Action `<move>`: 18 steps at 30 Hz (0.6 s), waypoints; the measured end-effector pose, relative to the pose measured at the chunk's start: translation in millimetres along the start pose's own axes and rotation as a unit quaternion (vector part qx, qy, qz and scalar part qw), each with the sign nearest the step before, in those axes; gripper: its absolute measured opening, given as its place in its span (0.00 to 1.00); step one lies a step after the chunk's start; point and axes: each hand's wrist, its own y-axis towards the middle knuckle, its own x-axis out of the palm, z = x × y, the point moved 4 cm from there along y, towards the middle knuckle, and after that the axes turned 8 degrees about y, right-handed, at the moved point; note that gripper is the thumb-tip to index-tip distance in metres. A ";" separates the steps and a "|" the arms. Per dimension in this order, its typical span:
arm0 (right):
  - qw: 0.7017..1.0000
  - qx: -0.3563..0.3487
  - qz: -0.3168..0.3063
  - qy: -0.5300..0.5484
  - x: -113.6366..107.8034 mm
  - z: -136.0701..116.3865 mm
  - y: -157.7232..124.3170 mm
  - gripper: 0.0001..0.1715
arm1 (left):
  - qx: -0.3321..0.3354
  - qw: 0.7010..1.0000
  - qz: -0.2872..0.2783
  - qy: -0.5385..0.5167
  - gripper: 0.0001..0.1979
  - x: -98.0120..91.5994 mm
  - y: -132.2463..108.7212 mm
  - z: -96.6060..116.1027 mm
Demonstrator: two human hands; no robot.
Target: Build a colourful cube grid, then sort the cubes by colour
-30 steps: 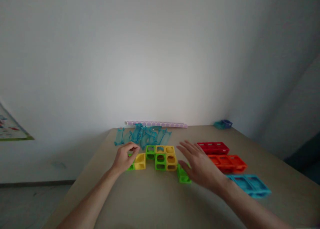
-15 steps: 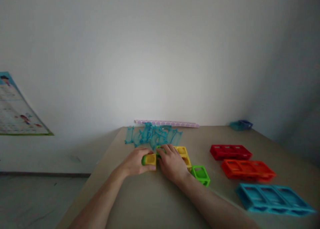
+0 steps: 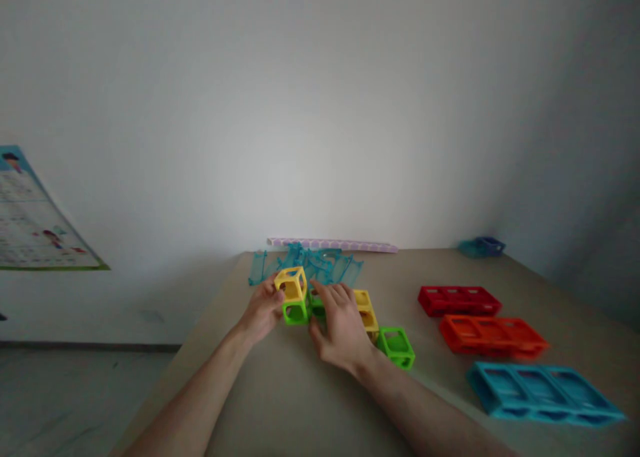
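My left hand (image 3: 264, 310) grips a pair of joined open-frame toy cubes, a yellow cube (image 3: 291, 284) above a green cube (image 3: 296, 312). The pair stands upright at the left of the other cubes. My right hand (image 3: 343, 324) has its thumb and fingers around another green cube (image 3: 317, 302), mostly hidden by the hand, right beside the pair. Past the right fingers lie yellow cubes (image 3: 365, 304), partly covered by the hand. A green cube (image 3: 397, 348) sits near the right wrist.
On the right of the table (image 3: 280, 397) lie a red (image 3: 459, 301), an orange (image 3: 493, 337) and a blue three-cube row (image 3: 545, 392). Clear blue track pieces (image 3: 310, 264) and a purple patterned strip (image 3: 333, 244) lie at the back. Blue pieces (image 3: 483, 247) sit in the far right corner.
My left hand has turned the joined cubes upright, so the green one shows under the yellow. My right hand has shifted slightly, its fingers now more spread around the green cube.
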 end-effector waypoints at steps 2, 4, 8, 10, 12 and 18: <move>0.998 -0.022 0.022 0.046 -3.5 -5.4 -2.1 0.37 | 0.001 1.000 -0.006 -0.030 0.33 7.6 -0.5 -1.8; 0.996 -0.038 0.038 0.072 -5.7 -8.1 -3.5 0.35 | -0.003 0.997 -0.009 -0.077 0.33 11.7 -1.3 -2.5; 0.992 -0.054 0.076 0.086 -7.3 -6.1 -4.3 0.28 | -0.011 0.988 -0.036 -0.151 0.27 15.3 -2.9 0.9; 0.991 -0.056 0.092 0.084 -7.0 -3.8 -4.5 0.27 | -0.005 0.985 -0.037 -0.168 0.24 15.9 -2.9 3.9; 0.990 -0.060 0.102 0.074 -6.5 -2.7 -4.7 0.27 | 0.001 0.984 -0.019 -0.176 0.24 15.3 -2.1 5.6; 0.987 -0.090 0.124 0.050 -7.2 -5.9 -5.5 0.26 | -0.039 0.986 0.046 -0.155 0.20 11.5 0.8 -3.4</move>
